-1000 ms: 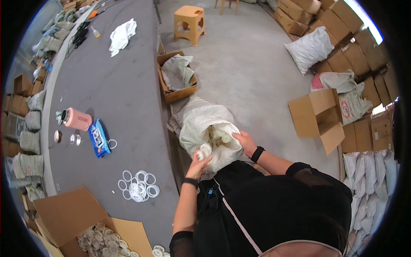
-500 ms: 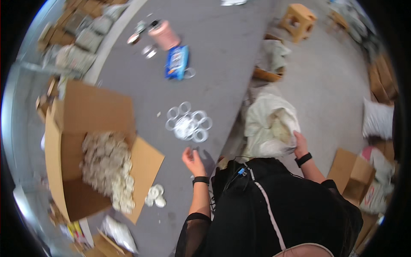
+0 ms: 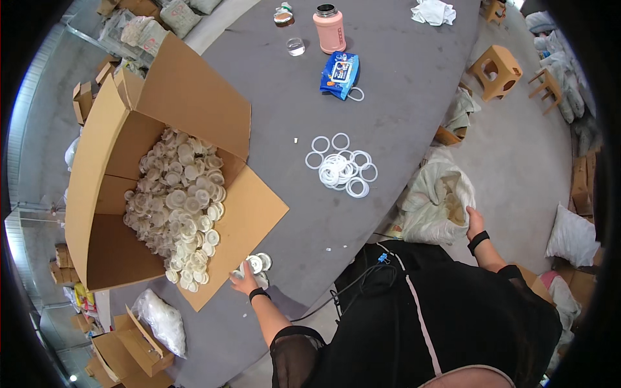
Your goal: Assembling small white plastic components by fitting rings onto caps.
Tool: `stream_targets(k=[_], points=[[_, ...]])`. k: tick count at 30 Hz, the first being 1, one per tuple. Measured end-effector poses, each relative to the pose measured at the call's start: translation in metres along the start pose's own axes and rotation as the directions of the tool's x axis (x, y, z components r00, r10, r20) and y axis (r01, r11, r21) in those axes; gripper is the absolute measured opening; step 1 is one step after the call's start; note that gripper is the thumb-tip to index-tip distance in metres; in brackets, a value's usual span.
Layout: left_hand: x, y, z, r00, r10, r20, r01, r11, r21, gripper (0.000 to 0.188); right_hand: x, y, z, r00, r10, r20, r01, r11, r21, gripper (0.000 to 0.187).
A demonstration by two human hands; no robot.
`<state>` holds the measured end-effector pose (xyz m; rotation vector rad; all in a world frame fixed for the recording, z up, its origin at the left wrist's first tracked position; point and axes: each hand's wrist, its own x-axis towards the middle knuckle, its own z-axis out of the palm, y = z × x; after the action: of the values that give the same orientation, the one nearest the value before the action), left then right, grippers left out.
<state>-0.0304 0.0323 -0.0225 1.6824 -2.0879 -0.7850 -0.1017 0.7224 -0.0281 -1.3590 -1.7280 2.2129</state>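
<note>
My left hand [image 3: 245, 282] reaches to a few white round lids [image 3: 257, 264] on the table, its fingers apart at their near left side. Whether it touches them is hard to tell. With my right hand [image 3: 475, 223] I grip the rim of a white woven sack [image 3: 424, 200] beside the table edge; its mouth gapes and pale contents show inside. A large cardboard box [image 3: 97, 194] lies tipped on the left, full of translucent and whitish round lids [image 3: 184, 187], some spilling onto its flap [image 3: 259, 210]. A pile of white rings [image 3: 337, 169] lies mid-table.
On the grey table [image 3: 278, 142] farther off are a blue wipes packet [image 3: 339, 74], a pink bottle [image 3: 330, 31], a small clear cup [image 3: 295, 46] and a white cloth [image 3: 433, 11]. A plastic bag [image 3: 158, 313] lies near left. A tan stool [image 3: 495, 70] stands on the floor.
My left hand has moved from near the ring pile leftward and toward me, to the lids by the box flap. My right hand stays on the sack rim. The view has shifted.
</note>
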Motion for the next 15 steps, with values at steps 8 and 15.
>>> stream_targets(k=[8, 15], points=[[-0.06, 0.035, 0.034, 0.964, 0.243, 0.103, -0.246, 0.969, 0.013, 0.06, 0.001, 0.015, -0.008, 0.996, -0.043, -0.076, 0.039, 0.998, -0.05, 0.03], [-0.094, 0.022, 0.012, 0.869, 0.425, 0.255, -0.315, 0.87, -0.379, 0.054, -0.016, 0.014, -0.002, 0.992, -0.055, -0.115, 0.05, 0.998, -0.046, 0.03]])
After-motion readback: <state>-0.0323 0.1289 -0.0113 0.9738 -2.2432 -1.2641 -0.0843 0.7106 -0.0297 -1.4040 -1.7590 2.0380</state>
